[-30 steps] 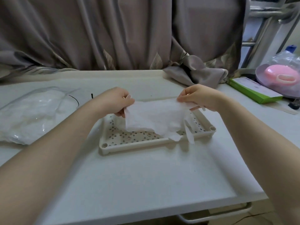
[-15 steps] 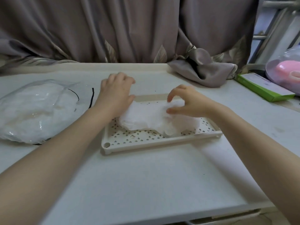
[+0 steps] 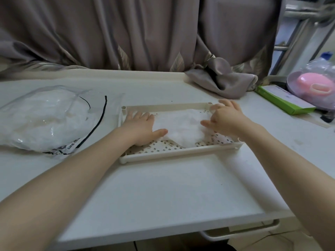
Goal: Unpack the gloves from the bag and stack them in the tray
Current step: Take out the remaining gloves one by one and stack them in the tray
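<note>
Slippage is the risk judged likeliest: the thin white disposable gloves (image 3: 178, 128) lying in the cream perforated plastic tray (image 3: 174, 153) could spring up or slide off the stack once pressure is lifted (they look light and crumpled). The left hand (image 3: 142, 128) is laid flat on the gloves' 9 o'clock edge, fingers straight and spread. The right hand (image 3: 224, 119) is pressed down at 3 o'clock, fingers loosely bent, nothing gripped. The clear plastic bag (image 3: 43, 119), still full, lies at the tray's 9 o'clock.
</note>
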